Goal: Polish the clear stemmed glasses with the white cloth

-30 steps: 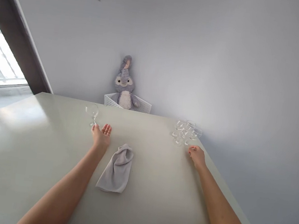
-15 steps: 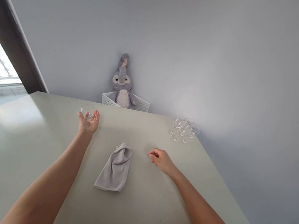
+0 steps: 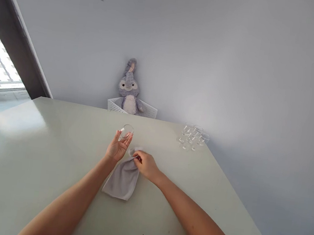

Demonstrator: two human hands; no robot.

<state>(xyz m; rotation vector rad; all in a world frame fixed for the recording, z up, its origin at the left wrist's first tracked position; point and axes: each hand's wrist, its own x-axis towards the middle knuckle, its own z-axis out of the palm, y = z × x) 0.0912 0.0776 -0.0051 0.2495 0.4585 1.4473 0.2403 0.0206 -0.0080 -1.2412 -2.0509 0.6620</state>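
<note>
My left hand [image 3: 117, 147], palm up, has its fingers around a small clear glass [image 3: 127, 131] and holds it over the middle of the table. The lower part of this glass is partly hidden by my fingers. To its right, my right hand [image 3: 145, 163] pinches the top end of a light grey cloth [image 3: 123, 179]. Most of the cloth lies spread on the table, its gathered end bunched under my right fingertips. The two hands are close together but apart.
Several clear stemmed glasses [image 3: 192, 135] stand grouped at the table's back right. Behind the far edge, a grey plush toy [image 3: 131, 94] sits in a white perforated basket [image 3: 149, 110] against the wall. The pale table [image 3: 36, 163] stretches wide to the left.
My left hand has carried the glass from the back left toward the middle. My right hand has moved left and taken hold of the cloth's top end.
</note>
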